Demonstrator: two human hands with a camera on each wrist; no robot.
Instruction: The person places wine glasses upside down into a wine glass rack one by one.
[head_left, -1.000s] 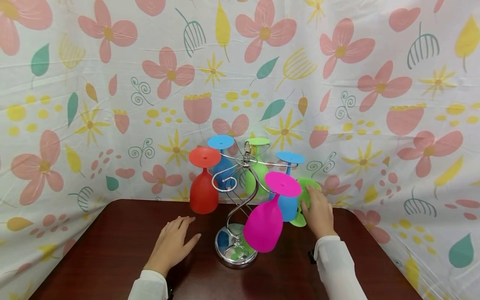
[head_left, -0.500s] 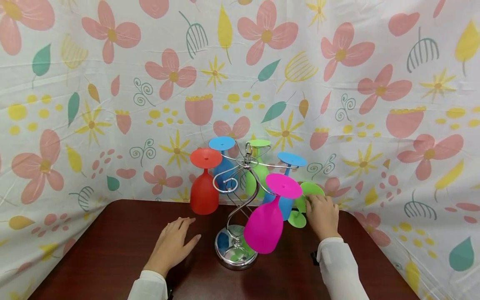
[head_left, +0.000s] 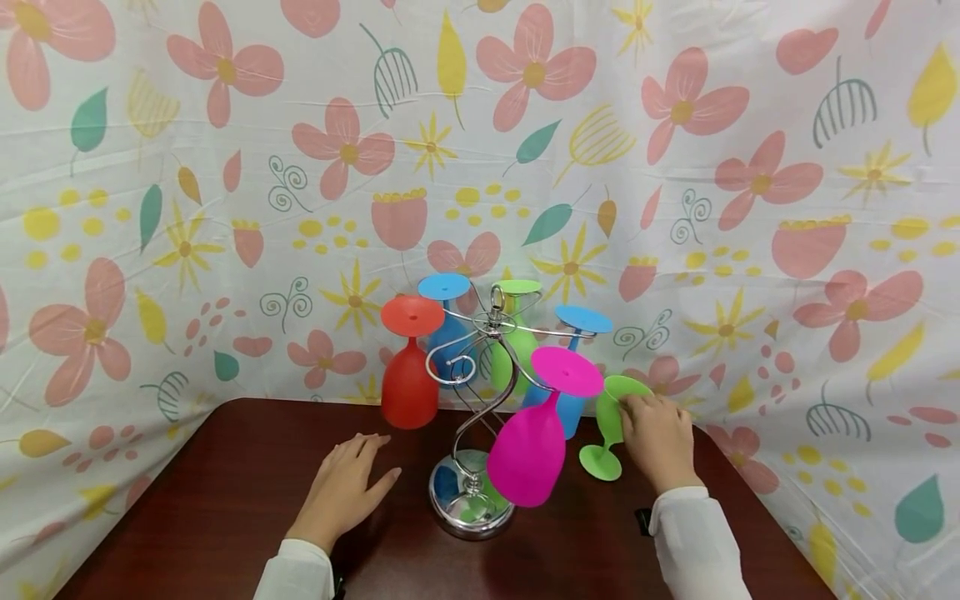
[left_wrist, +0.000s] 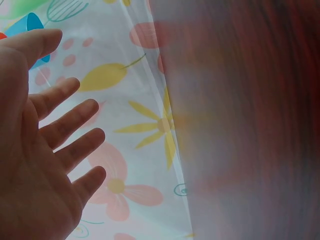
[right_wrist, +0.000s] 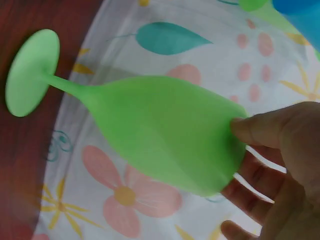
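Observation:
My right hand [head_left: 660, 437] pinches a light green plastic goblet [head_left: 611, 417] near its rim, at the right of the rack. The goblet stands foot down with a slight tilt; whether its foot touches the table I cannot tell. In the right wrist view, the thumb [right_wrist: 260, 127] presses the outside of the goblet's bowl [right_wrist: 165, 132], and the other fingers are partly hidden behind the rim. My left hand [head_left: 345, 492] is at the left of the rack, low over the table, fingers spread and holding nothing.
A chrome rack [head_left: 480, 417] has upside-down goblets hanging from its arms: red [head_left: 410, 383], magenta [head_left: 528, 454], green [head_left: 517, 354], and blue ones [head_left: 446, 333] at the back left and right. The dark wooden table [head_left: 187, 525] ends at a flowered cloth [head_left: 337, 217].
My right hand has moved right and a little nearer, bringing the green goblet out from behind the magenta and blue ones. The goblet is now lower and more upright. The left hand stays put.

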